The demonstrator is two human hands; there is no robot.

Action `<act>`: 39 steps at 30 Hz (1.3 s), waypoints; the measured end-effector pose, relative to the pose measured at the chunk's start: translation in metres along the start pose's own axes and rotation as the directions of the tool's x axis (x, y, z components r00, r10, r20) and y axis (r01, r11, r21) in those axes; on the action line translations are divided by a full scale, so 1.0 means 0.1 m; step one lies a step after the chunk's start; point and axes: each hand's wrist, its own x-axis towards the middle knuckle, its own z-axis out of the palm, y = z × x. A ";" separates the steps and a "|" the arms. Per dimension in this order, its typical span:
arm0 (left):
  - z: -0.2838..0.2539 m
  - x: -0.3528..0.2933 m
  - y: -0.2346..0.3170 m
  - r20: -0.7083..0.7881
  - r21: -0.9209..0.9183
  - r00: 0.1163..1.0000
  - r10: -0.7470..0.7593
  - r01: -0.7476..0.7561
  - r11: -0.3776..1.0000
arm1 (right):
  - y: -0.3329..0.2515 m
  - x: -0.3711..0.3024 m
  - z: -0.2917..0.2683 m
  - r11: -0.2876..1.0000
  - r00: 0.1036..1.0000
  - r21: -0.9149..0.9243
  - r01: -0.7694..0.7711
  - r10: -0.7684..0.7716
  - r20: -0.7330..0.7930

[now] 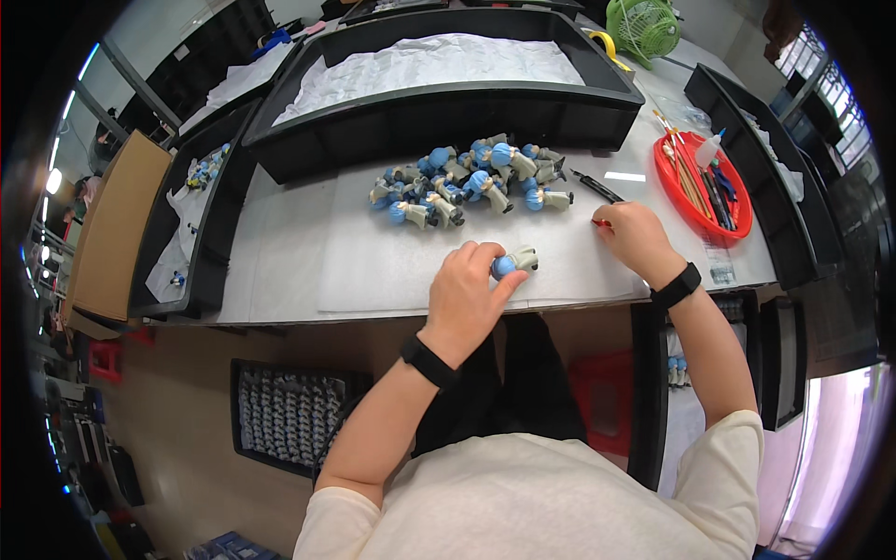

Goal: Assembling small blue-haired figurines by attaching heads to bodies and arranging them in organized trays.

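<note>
My left hand (467, 287) pinches a small figurine (516, 262) with a blue head and a pale grey body, held just over the white work sheet (392, 275). To the right, my right hand (638, 241) is closed, and a small red tip (602, 223) shows at its fingertips; the rest of that thing is hidden. Beyond both hands lies a pile of similar figurines (453, 182), blue-headed and grey-bodied, heaped on their sides. Near my right fingertips rests a slim black pen-like tool (597, 187).
Behind the pile stands a large black tray (439, 117) lined with white paper. A red oval basket (659, 173) with brushes, pens and a white bottle sits at right. Black trays (210, 271) flank the table. Below are a crate of figurines (289, 415) and a red stool (602, 401).
</note>
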 end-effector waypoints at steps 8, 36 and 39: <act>0.14 -0.20 0.00 -0.047 -0.319 0.999 -0.009 -0.006 0.948 | -0.43 -0.32 -0.10 0.648 0.967 0.741 -0.174 0.254 0.004; 0.16 -0.18 -0.11 0.124 -0.497 0.986 -0.114 0.161 0.852 | -1.20 -0.18 0.31 0.761 0.889 0.648 0.005 0.293 -0.352; 0.17 -0.18 -0.10 0.104 -0.475 0.989 -0.107 0.144 0.868 | -1.19 -0.21 0.34 0.769 0.908 0.639 0.034 0.243 -0.342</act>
